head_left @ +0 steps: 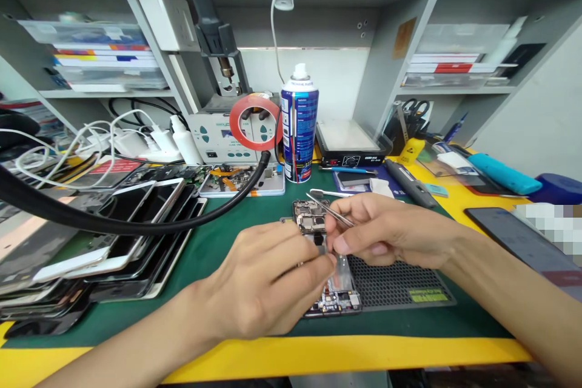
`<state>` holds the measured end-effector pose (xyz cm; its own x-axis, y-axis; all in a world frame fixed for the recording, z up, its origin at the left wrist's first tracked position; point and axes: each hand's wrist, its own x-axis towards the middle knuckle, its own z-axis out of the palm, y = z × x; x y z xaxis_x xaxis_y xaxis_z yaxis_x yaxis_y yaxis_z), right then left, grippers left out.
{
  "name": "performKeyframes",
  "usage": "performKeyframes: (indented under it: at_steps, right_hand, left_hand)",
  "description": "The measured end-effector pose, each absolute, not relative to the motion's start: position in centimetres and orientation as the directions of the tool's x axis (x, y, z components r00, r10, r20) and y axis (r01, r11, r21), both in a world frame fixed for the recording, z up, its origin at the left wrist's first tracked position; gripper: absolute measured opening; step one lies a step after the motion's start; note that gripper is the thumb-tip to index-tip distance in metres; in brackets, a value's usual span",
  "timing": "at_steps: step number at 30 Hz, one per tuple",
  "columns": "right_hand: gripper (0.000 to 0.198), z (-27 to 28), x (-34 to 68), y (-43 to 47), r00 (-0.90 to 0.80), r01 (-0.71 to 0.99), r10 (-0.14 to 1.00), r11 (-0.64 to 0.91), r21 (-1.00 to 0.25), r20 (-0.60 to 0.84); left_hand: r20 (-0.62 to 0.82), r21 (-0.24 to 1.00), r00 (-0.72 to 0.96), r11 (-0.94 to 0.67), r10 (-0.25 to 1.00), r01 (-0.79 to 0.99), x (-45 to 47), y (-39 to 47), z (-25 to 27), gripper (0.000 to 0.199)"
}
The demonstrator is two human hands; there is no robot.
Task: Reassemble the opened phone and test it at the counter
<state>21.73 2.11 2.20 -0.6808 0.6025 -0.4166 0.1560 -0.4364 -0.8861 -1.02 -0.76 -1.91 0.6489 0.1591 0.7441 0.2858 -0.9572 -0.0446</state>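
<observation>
An opened phone (339,302) lies on the work mat in front of me, its circuit boards and inner frame exposed. My right hand (391,230) is closed around metal tweezers (328,211), whose tips point up and left over the phone's upper board. The thumb and forefinger of that hand meet low, close to the left fingertips. Over the phone's left side, my left hand (268,279) is closed in a pinch, back of the hand up. Whatever lies between the fingertips is hidden or too small to name. Both hands cover the phone's middle.
A perforated dark pad (395,285) lies right of the phone. Stacked phones and screens (136,236) fill the left, with a black hose (182,227) arching across. Behind stand a blue spray can (299,130), a red tape roll (235,124) and a hot-air station (207,133).
</observation>
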Motion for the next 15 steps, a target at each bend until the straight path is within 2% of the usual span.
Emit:
performKeyframes:
  at_steps: [2, 4, 8, 11, 15]
  right_hand:
    - [0.031, 2.19, 21.61, 2.08, -0.67, 0.175, 0.613, -0.418, -0.892, -0.419]
    - [0.031, 2.17, 21.5, 2.01, -0.664, 0.193, 0.623, -0.39, -0.9, -0.412]
    - [0.025, 2.15, 21.51, 1.89, -0.675, 0.214, 0.625, -0.344, -0.914, -0.393]
    - [0.022, 2.16, 21.6, 1.9, -0.673, 0.249, 0.618, -0.327, -0.912, -0.405]
    - [0.022, 2.0, 21.56, 2.01, -0.664, 0.306, 0.603, -0.321, -0.896, -0.442]
  left_hand:
    - [0.725, -0.094, 0.675, -0.953, 0.133, 0.288, -1.07, -0.74, -2.01, 0.016]
    - [0.725, -0.088, 0.675, -0.952, 0.14, 0.292, -1.04, -0.67, -2.05, 0.017]
    - [0.731, 0.002, 0.651, -0.955, 0.204, 0.297, -1.04, -0.49, -1.98, 0.019]
    - [0.669, 0.068, 0.697, -0.955, 0.259, 0.29, -1.18, -0.5, -1.8, 0.013]
    - [0.581, 0.118, 0.756, -0.95, 0.302, 0.289, -1.33, -0.78, -1.76, 0.015]
